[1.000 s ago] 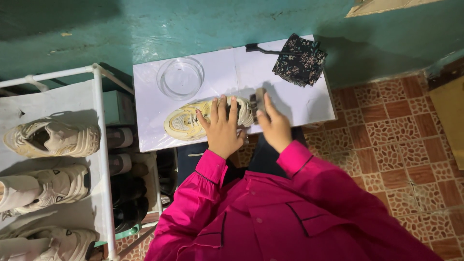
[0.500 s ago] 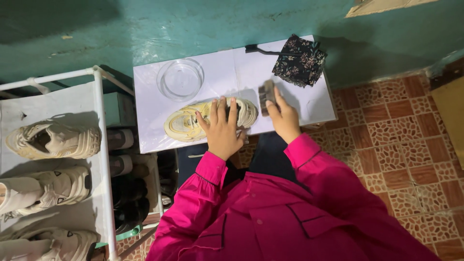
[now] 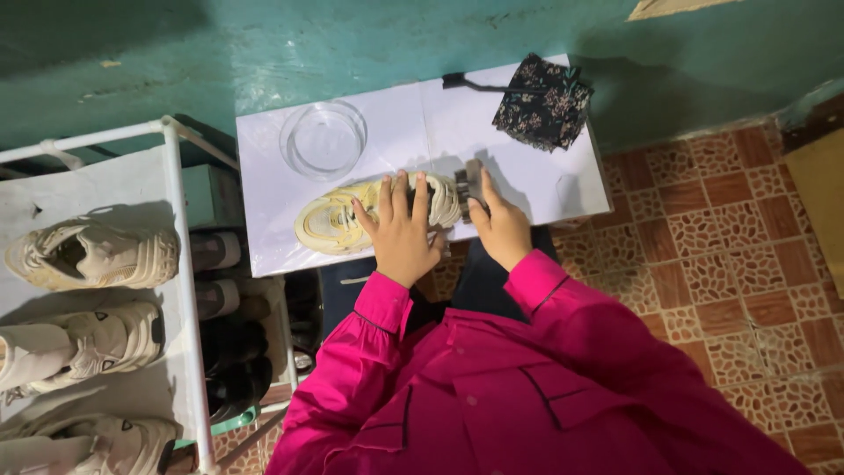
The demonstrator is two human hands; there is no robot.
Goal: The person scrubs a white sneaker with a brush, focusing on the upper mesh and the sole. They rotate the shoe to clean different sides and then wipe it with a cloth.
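Left hand [image 3: 400,233] pressing sneaker [image 3: 338,218], table edge [image 3: 290,264] near, right hand [image 3: 501,224] gripping brush [image 3: 469,183]

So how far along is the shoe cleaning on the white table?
Set up: the glass bowl and patterned cloth sit out on the white table. In hand: the left hand pins the cream sneaker while the right hand holds a dark brush at its heel. Left: the sneaker looks yellowed; three more wait on the rack.
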